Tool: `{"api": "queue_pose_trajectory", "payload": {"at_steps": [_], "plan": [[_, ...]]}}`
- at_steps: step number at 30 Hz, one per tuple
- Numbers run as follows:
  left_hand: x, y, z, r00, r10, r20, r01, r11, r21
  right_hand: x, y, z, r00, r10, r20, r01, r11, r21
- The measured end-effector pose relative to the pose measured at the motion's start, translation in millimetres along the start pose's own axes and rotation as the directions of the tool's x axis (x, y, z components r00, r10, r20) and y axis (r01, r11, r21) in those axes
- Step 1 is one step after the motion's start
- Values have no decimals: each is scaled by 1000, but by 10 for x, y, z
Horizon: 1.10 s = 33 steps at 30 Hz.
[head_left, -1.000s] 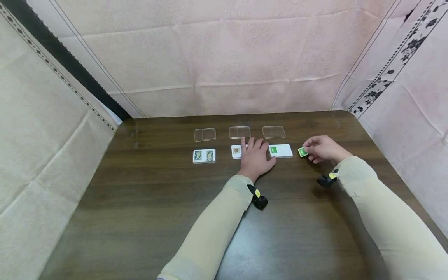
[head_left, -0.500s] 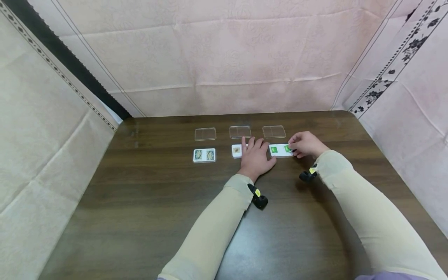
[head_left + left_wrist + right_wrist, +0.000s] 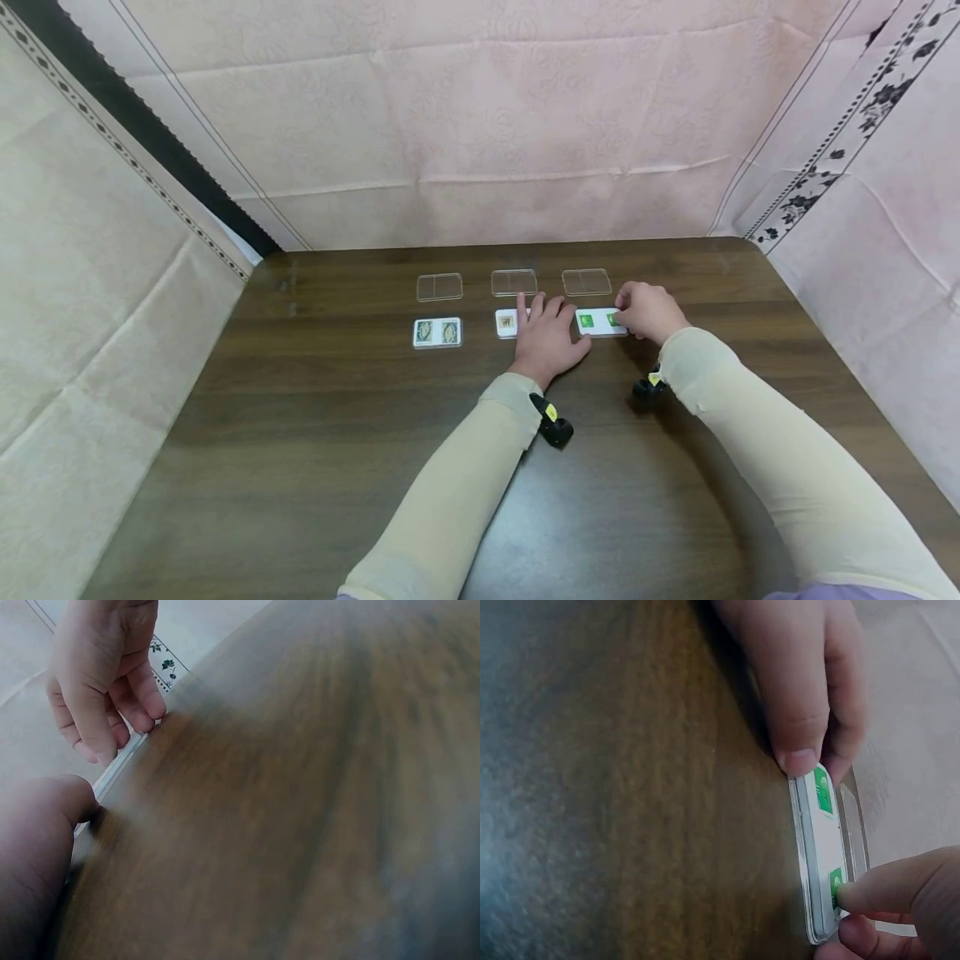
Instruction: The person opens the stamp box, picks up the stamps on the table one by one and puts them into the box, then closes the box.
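My left hand (image 3: 545, 344) lies with fingers spread over the middle white card (image 3: 506, 323), hiding much of it. Its thumb rests on the left end of the right-hand white card (image 3: 601, 322), which sits in a clear plastic case. At that card's other end, my right hand (image 3: 651, 311) has its fingertips on a small green picture square (image 3: 835, 888), fingers bent around the end of the case. A second green square (image 3: 823, 789) lies by my left thumb. In the left wrist view, the card shows edge-on between both hands.
Three clear plastic covers lie in a row behind the cards: left (image 3: 439, 287), middle (image 3: 513, 282) and right (image 3: 587, 282). A white card with two round pictures (image 3: 437, 333) lies at the left. Pale cloth (image 3: 480, 125) hangs behind the brown table (image 3: 300, 433).
My right hand has moved left, carrying the green square from beside the card onto its right end. It has since tilted slightly over the square. My left hand has stayed put.
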<state>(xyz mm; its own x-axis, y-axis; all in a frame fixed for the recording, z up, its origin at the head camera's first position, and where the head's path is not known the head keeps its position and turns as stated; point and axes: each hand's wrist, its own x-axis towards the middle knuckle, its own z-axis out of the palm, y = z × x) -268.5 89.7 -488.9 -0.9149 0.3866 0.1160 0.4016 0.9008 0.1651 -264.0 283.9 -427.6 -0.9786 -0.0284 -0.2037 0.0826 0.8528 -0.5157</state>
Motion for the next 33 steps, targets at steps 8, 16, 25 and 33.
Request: {"api": "queue_pose_trajectory", "payload": {"at_steps": [8,16,25,33], "plan": [[0,-8,-11,1000,2,1,-2,1000,-6,-31,-51,23,999,-4,-51,1,998,-67],[-10,-5,-22,1000,1,4,-1,1000,-13,-21,-67,10,997,-20,-72,13,995,-94],[-16,1,-24,1000,3,4,-3,1000,-14,200,-62,-82,984,-160,-73,149,980,-128],[-6,-3,-15,1000,-1,4,1,1000,-2,480,27,-52,974,-224,13,222,956,-192]]}}
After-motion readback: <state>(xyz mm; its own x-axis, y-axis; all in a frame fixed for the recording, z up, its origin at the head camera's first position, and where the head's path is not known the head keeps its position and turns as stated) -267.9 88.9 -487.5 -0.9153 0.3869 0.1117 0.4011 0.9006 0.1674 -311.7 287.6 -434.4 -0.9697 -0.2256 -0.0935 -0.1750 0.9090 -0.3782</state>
